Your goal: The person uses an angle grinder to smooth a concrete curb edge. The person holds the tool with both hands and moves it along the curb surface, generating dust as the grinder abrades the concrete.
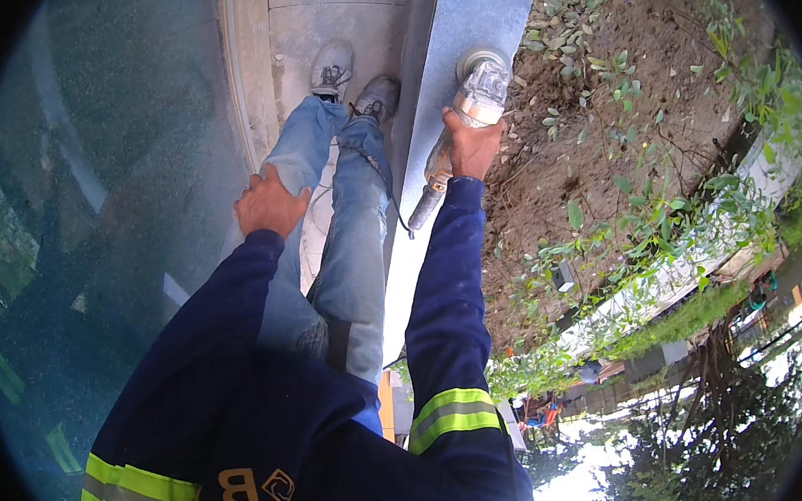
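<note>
With the right hand (472, 145) wrapped around the grinder (481, 97), whose disc (467, 62) sits on the grey ledge (481, 12), and the left hand (271, 204) loosely spread against the jeans (304, 144), good work likely means keeping the disc flat, pressure even and the cord (391, 191) well clear.

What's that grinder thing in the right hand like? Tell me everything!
It looks like an angle grinder, dusty, with a pale metal-looking head, worn orange-brown body and dark grey tail end. The right hand grips it just behind the head. Its round disc faces the grey ledge, seemingly touching it; whether it spins, I can't tell. A dark cord trails from the tail.
</note>
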A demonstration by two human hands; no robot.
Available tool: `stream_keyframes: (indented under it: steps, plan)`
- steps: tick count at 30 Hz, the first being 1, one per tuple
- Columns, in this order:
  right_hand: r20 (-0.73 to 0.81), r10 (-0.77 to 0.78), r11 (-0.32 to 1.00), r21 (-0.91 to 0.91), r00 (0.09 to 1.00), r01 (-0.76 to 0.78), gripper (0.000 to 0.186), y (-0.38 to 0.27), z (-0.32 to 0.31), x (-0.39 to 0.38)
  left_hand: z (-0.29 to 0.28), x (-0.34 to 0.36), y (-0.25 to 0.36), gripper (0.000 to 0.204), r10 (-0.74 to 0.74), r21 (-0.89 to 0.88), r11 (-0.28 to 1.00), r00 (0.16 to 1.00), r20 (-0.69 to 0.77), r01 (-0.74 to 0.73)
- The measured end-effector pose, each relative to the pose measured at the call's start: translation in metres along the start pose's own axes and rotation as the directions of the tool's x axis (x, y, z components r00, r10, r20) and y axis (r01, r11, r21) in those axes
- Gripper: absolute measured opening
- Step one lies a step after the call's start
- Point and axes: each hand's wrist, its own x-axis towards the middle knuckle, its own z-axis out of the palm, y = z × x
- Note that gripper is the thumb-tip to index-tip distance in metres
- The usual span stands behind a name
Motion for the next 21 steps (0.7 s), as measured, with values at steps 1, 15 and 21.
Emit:
stream_keyframes:
  steps: [1, 15, 21]
  plan:
    - [0.017, -0.006, 0.999, -0.037, 1.0, 0.007, 0.079, -0.003, 0.002, -0.003, 0.0, -0.001, 0.0, 0.078, 0.005, 0.01, 1.0, 1.0, -0.014, -0.005]
    - [-0.035, -0.038, 0.999, -0.027, 0.999, 0.037, 0.07, -0.009, 0.001, 0.019, 0.0, -0.002, -0.001, 0.078, 0.004, 0.03, 1.0, 1.0, -0.013, -0.004]
    - [0.068, -0.033, 0.991, -0.126, 0.997, 0.041, 0.077, -0.006, 0.004, -0.002, -0.003, -0.004, 0.002, 0.079, -0.004, 0.022, 1.0, 1.0, -0.001, 0.004]
